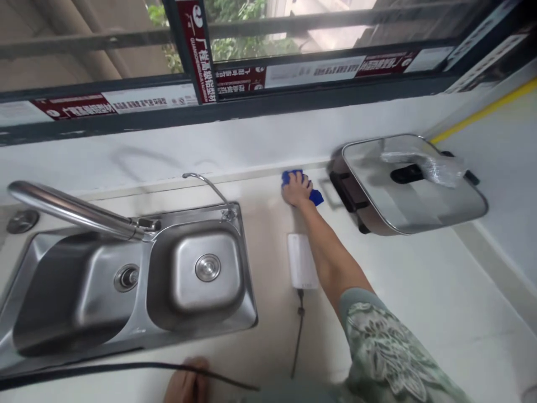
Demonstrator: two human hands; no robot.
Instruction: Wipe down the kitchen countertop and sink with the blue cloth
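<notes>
My right hand (pixel 297 189) presses down on a blue cloth (pixel 316 197) on the counter, close to the wall under the window. Its fingers are bent over the cloth, which sticks out on both sides. Below that forearm lies a white rectangular device (pixel 302 263) with a dark cable plugged into its lower end. At the bottom of the view, my left hand (pixel 187 383) sits at the counter's front edge with its fingers curled together. What those fingers hold, if anything, is hidden. A black cable (pixel 138 365) crosses at this hand.
On the left is a steel double sink (pixel 247 291) with a large faucet (pixel 79 210) and a thin curved tap (pixel 207 182). A rectangular electric pan (pixel 369 173) with a glass lid, its handle wrapped in plastic, stands at the right on the pale counter (pixel 403 291).
</notes>
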